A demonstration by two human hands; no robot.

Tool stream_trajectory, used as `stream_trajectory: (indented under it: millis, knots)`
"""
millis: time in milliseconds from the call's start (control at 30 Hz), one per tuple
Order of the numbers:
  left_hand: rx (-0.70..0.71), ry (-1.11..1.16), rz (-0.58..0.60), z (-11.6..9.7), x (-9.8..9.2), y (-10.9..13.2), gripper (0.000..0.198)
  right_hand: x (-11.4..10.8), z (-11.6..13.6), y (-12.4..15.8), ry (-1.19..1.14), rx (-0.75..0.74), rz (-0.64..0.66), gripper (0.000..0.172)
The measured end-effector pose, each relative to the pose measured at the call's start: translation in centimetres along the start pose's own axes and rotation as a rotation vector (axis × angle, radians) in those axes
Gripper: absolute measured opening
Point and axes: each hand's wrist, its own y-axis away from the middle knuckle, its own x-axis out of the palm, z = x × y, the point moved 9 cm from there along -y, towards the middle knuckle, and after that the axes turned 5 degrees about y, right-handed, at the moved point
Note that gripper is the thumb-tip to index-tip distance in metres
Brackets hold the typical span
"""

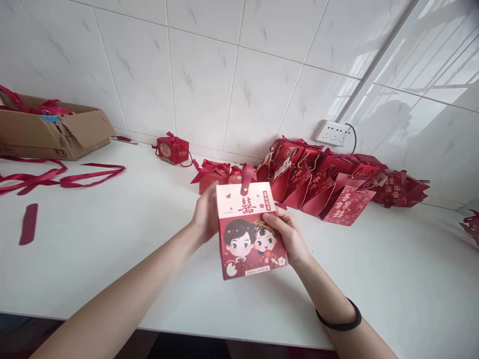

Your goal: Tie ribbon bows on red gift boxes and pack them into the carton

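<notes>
Between my two hands, above the white table, is a red and pale pink wedding gift box [245, 269] with a cartoon couple on its front. A dark red strap handle [247, 174] loops up from its top, fixed by a small gold stud. My left hand [206, 212] grips the box's left edge, its fingers partly hidden behind it. On the right side my right hand [290, 232] holds it, with the thumb lying on the front face and the other fingers behind.
Red gift boxes [316, 187] stand in a row along the tiled wall, near a power strip [334, 132]. A small red box [172, 149] is at back left. A cardboard carton [86, 132], red ribbons [93, 174] and a dark red strip [29, 224] lie at left.
</notes>
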Motion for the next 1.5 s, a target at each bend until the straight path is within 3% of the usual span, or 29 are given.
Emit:
stream_trajectory:
  millis: [100, 200, 400, 533, 767, 1233, 1500]
  knots:
    - [-0.023, -0.066, -0.002, -1.0, 0.2, 0.0, 0.053, -1.0, 0.8, -0.2, 0.194, -0.058, -0.022, 0.018]
    - [0.067, -0.308, 0.015, -2.4, 0.4, 0.3, 0.046, -0.9, 1.5, -0.3, 0.337, -0.122, 0.005, 0.018]
    - [0.186, -0.520, -0.064, -3.6, 0.5, 1.3, 0.034, 0.9, 3.5, 0.5, 0.545, -0.394, 0.105, 0.015]
    - [0.354, -0.602, -0.148, -5.0, 0.6, 1.9, 0.023, 2.0, 3.6, 1.1, 0.661, -0.497, 0.167, 0.014]
    - [0.505, -0.639, -0.190, -5.8, 0.9, 2.8, 0.022, 2.2, 3.1, 1.1, 0.629, -0.463, 0.188, 0.015]
    - [0.474, -0.599, -0.245, -5.3, 0.4, 2.8, 0.024, 1.3, 3.2, 0.8, 0.646, -0.396, 0.089, 0.022]
    - [0.463, -0.618, -0.250, -5.2, 0.1, 2.6, 0.026, 1.4, 2.7, 0.6, 0.629, -0.365, 0.111, 0.025]
